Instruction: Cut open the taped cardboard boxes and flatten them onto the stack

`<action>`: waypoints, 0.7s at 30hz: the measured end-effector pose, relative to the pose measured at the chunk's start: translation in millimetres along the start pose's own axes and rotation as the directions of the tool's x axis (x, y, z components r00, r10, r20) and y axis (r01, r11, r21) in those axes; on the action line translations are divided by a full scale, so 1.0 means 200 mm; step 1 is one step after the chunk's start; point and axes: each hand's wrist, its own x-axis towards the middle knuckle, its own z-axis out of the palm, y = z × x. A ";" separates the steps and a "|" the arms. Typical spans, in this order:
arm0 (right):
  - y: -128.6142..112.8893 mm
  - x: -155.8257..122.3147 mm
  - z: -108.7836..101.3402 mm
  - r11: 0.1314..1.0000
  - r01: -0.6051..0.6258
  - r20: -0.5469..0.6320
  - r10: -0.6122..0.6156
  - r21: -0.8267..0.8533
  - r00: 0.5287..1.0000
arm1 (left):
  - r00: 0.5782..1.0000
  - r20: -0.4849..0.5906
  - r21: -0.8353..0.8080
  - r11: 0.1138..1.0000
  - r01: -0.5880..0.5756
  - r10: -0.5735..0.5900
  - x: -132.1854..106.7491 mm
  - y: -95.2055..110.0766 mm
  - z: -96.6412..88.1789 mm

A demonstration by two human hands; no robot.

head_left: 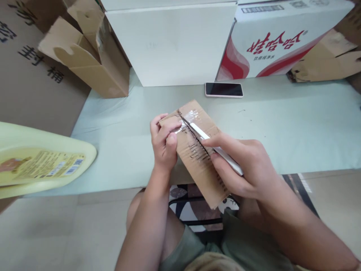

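Observation:
My left hand (pixel 164 142) grips the upper left edge of a small brown cardboard box (pixel 201 165) with clear tape on its top. The box is held tilted above my lap, in front of a pale green surface. My right hand (pixel 242 167) is closed round a white utility knife (pixel 217 149). The knife's tip lies on the taped seam near the box's upper end, close to my left fingers.
A black phone (pixel 224 89) lies on the pale green surface (pixel 296 128). Behind it stand a white box (pixel 175 41), a red-and-white printed carton (pixel 279 37) and an open brown carton (pixel 90 56). A pale yellow bottle (pixel 39 163) lies at the left.

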 end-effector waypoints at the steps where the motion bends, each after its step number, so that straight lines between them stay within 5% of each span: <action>1: 0.00 0.00 0.00 1.000 -0.013 0.001 0.013 0.007 1.000 | 1.000 -0.006 -0.002 1.000 -0.003 0.003 0.00 0.00 0.00; 21: 0.03 0.03 -0.02 0.967 -0.161 0.085 0.147 0.199 0.986 | 0.994 -0.088 0.005 0.998 0.064 -0.063 0.00 0.01 0.02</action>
